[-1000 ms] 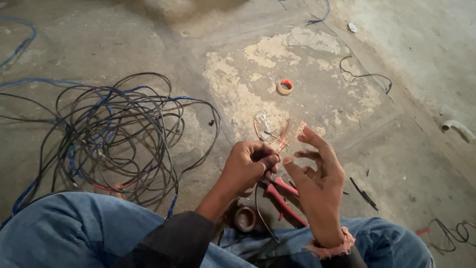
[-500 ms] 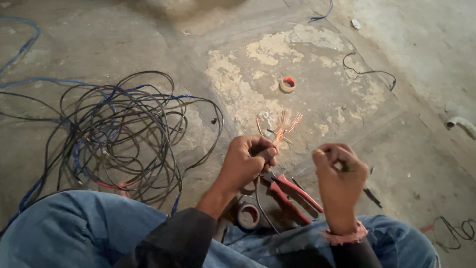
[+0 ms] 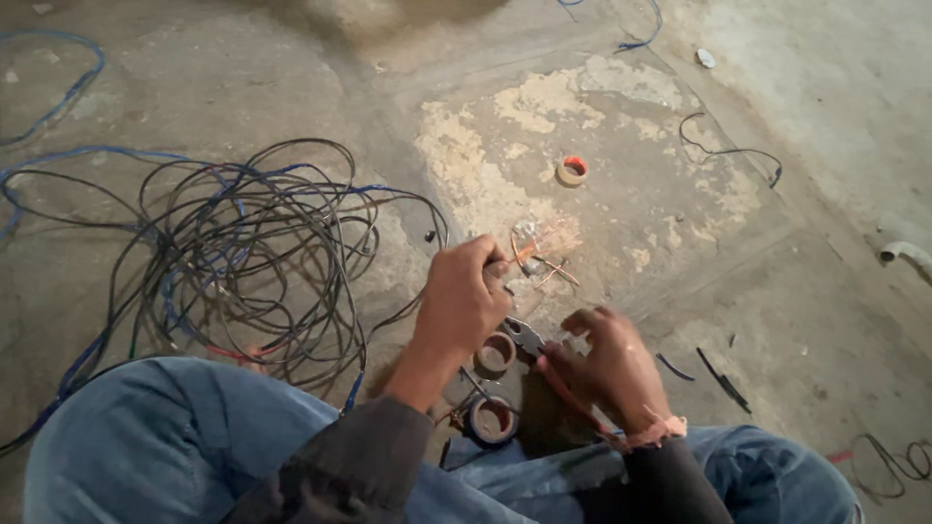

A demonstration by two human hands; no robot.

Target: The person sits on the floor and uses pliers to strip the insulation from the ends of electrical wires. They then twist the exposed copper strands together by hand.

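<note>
- Left hand (image 3: 468,296) is closed in a fist around a bundle of bared copper strands (image 3: 540,245); the strands fan out past the knuckles, toward the far side, above the floor (image 3: 291,78).
- Change vs. a second ago: the right hand (image 3: 607,364) was raised with its fingers spread beside the strands. It is now down near the lap, curled onto the red-handled pliers (image 3: 532,342). Its fingers are wrapped round the handles; the metal jaws stick out to the left, just under the left fist.
- Reading: the strand bundle is unchanged in the left grip, while the right has gone from bare fingers to a tool.
- Two tape rolls (image 3: 495,354) lie between the knees, just near of the left wrist and touching or almost touching each other. A third small roll with a red core (image 3: 572,171) sits well apart, farther out.
- Left side: a large loose tangle of black and blue cable (image 3: 243,252) reaches almost to the left forearm, so room there is tight.
- Right side: only short black offcuts (image 3: 723,378) lie near the right knee, and the floor beyond them is open.
- Far side: bare patched concrete lies beyond the strands, with a thin black wire (image 3: 728,150) farther right.
</note>
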